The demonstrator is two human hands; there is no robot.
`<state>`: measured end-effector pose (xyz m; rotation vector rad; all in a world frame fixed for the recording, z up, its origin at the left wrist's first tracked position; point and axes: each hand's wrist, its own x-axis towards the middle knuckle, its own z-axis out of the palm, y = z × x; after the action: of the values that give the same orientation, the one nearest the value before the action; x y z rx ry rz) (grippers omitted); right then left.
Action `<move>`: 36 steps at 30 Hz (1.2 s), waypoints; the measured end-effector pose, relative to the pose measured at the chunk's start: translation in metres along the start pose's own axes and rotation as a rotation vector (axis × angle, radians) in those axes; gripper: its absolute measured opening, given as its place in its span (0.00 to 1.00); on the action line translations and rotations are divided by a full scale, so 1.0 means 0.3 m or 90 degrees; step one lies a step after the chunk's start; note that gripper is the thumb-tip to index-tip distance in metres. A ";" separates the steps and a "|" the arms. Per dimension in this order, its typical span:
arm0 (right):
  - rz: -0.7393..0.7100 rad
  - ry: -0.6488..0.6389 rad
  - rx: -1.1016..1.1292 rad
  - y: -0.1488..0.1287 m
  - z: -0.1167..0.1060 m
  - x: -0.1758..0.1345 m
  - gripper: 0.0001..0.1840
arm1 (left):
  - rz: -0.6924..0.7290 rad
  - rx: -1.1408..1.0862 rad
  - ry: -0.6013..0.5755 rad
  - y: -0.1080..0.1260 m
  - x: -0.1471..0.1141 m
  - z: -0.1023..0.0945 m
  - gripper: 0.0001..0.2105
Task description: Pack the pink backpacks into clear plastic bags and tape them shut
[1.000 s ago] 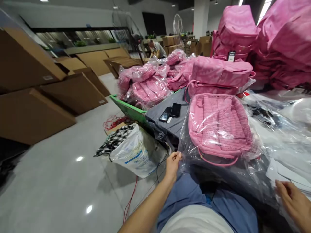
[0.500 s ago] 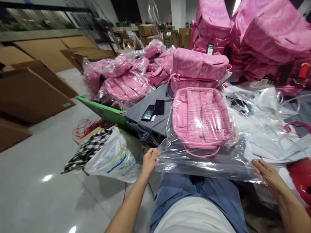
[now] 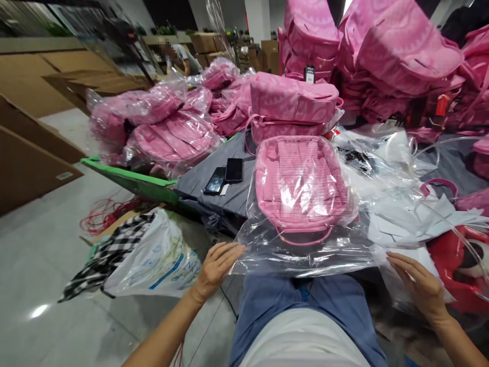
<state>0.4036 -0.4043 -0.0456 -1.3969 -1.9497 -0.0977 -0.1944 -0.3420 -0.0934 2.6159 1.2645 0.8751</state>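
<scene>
A pink backpack (image 3: 301, 183) lies inside a clear plastic bag (image 3: 305, 260) on the table in front of me, straps facing up and top handle toward me. The bag's mouth spreads flat along the table's near edge. My left hand (image 3: 216, 267) is at the bag's left corner, fingers stretched out, the tips touching the film. At the right corner is my right hand (image 3: 418, 285), its fingers extended and apart beside the film. Neither hand grips anything that I can see.
Bagged pink backpacks (image 3: 164, 122) are heaped at the left. More backpacks (image 3: 405, 51) are stacked at the back right. Two phones (image 3: 234, 170) lie on the dark table cover. White sheets (image 3: 397, 224) and a red object (image 3: 458, 270) are at the right. A person (image 3: 183, 58) is in the background.
Both hands have loosened from the bag's corners, and their fingers have straightened. The film at the near edge has sagged a little. My view has shifted slightly to the right.
</scene>
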 end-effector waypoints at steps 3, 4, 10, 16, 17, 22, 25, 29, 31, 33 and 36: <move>0.102 0.042 0.070 -0.023 -0.007 0.027 0.12 | -0.084 -0.109 -0.006 0.018 0.017 -0.025 0.19; 0.140 0.054 0.112 -0.034 -0.007 0.038 0.13 | -0.121 -0.149 -0.011 0.024 0.025 -0.033 0.20; 0.253 0.263 0.367 -0.117 0.087 0.150 0.17 | -0.282 -0.264 0.080 0.080 0.101 -0.069 0.27; 0.404 0.399 0.323 -0.156 0.215 0.289 0.30 | -0.497 -0.452 0.101 0.094 0.237 -0.044 0.34; 0.429 0.359 0.328 -0.153 0.220 0.300 0.32 | -0.518 -0.477 0.093 0.087 0.260 -0.036 0.34; 0.469 0.286 0.340 -0.131 0.199 0.309 0.32 | -0.490 -0.256 0.228 0.133 0.361 -0.010 0.32; 0.456 0.286 0.329 -0.129 0.186 0.305 0.32 | -0.259 -0.008 0.271 0.263 0.435 0.020 0.24; 0.464 0.305 0.331 -0.133 0.188 0.299 0.32 | -0.029 0.057 0.062 0.419 0.555 0.080 0.21; 0.470 0.307 0.336 -0.135 0.189 0.295 0.32 | -0.025 0.055 0.018 0.445 0.594 0.094 0.22; 0.469 0.304 0.341 -0.138 0.189 0.292 0.32 | -0.040 0.042 -0.011 0.445 0.606 0.090 0.20; 0.456 0.308 0.347 -0.144 0.186 0.293 0.32 | -0.043 0.029 -0.046 0.444 0.587 0.061 0.17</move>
<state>0.3254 -0.3270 -0.0201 -1.4326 -0.9127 0.3705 -0.0073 -0.2939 0.0151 2.5977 1.3604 0.7429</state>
